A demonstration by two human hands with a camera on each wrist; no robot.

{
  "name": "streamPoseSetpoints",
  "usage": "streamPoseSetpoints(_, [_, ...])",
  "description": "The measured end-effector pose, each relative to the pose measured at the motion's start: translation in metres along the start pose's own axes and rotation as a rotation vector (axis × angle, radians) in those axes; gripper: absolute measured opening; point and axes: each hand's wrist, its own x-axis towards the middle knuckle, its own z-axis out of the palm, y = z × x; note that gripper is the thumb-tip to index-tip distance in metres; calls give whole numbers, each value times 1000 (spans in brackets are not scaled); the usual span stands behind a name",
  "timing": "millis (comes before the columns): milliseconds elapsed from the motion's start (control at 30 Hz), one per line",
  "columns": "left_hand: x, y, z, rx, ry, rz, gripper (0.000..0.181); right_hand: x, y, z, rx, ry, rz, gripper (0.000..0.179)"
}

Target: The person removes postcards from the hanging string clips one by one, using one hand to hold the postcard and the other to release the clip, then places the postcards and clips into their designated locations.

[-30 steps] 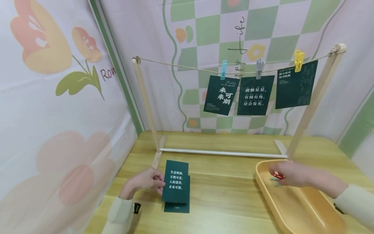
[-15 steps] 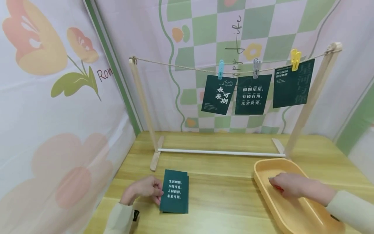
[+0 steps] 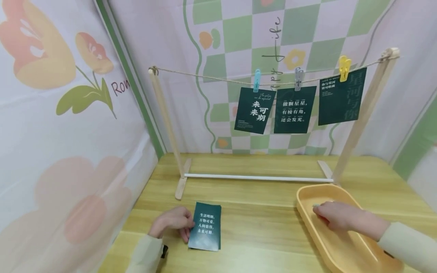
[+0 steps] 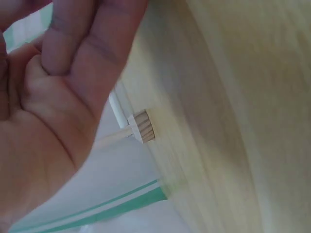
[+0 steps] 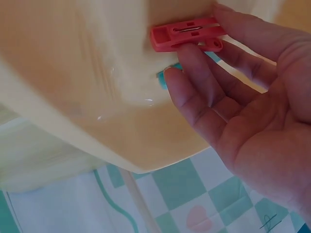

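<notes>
In the head view, my left hand (image 3: 175, 220) pinches the left edge of a dark green card (image 3: 206, 231) with white writing. That card lies over another green card, of which only a sliver shows at the right. The left wrist view shows curled fingers, but no card. My right hand (image 3: 338, 216) is down in the yellow tray (image 3: 346, 252). Seen from the right wrist, its thumb and fingers hold a red clothespin (image 5: 187, 35). A teal clothespin (image 5: 164, 78) shows below the red one, partly hidden behind the fingers.
A wooden frame (image 3: 167, 125) with a white crossbar (image 3: 256, 177) stands behind, twine (image 3: 211, 78) strung across its top. Three green cards hang there: from a blue clothespin (image 3: 257, 80), a grey clothespin (image 3: 299, 79) and a yellow clothespin (image 3: 345, 69). Patterned cloth hangs behind and left.
The left hand has brought the upper card down toward me until it covers most of the lower one. The right hand has sunk slightly in the tray, still gripping the red clothespin.
</notes>
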Motion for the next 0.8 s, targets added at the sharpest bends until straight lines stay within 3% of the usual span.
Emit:
streamPoseSetpoints(200, [5,4,7,82,3,-137,18,0,0,0,-32,5,-11,41])
streamPoseSetpoints(300, [6,5,7,95,-1,-161,18,0,-1,-2,-22,-17,15,40])
streamPoseSetpoints(533, [6,8,5,116,-31,-168,20,11,0,-22,98,-145,152,23])
streamPoseSetpoints(600, [7,10,5,118,-29,-160,21,17,2,-33,104,-155,159,23])
streamPoseSetpoints(800, [9,17,4,152,10,-82,25,36,7,-72,185,-80,76,25])
